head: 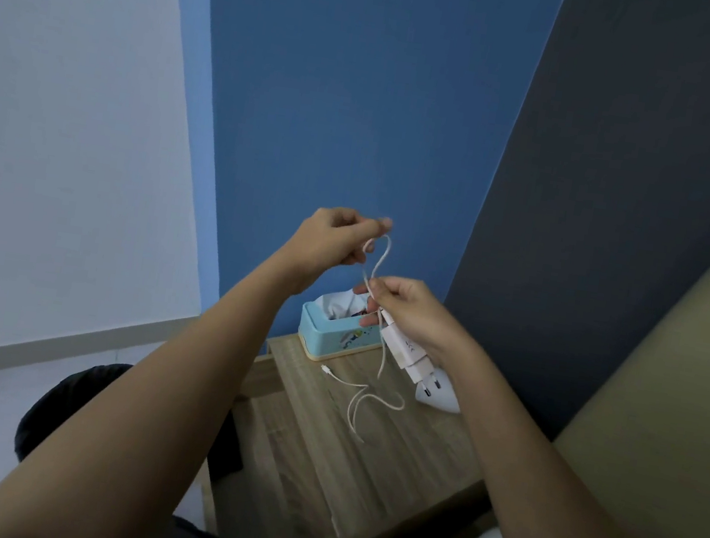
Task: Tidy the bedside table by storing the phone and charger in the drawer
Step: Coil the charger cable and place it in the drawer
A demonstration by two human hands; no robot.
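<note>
Left hand: raised over the far end of the tabletop; grip pressed together, pinching the top of a cable loop between thumb and fingertips.
Right hand: lower and to the right; grip closed around the charger body, thumb and forefinger also pinching the cable where the loop crosses.
Charger: white plug adapter held in the air, pins pointing down and right, just above a white object lying at the far right of the tabletop; I cannot tell what that object is.
Cable: one loop held between the hands; the remainder hangs down and lies in loose curves on the tabletop, free connector resting near the blue tissue box.
Phone: not visible in this view.
Drawer: cannot tell which panel is its front, nor whether it is open.
Step, judged: coiling the cable before storing it; well short of done.
Risk 1: the trailing length drags as it is gathered; the connector could catch on the tissue box edge or whip off the left edge to the floor.
Risk 2: loops held only by fingertip pinch; a slackened pinch lets the coil spring apart.
Risk 3: the crossing at the right hand could tighten into a knot if pulled.
Risk 4: the lowered adapter could knock the white object.
</note>
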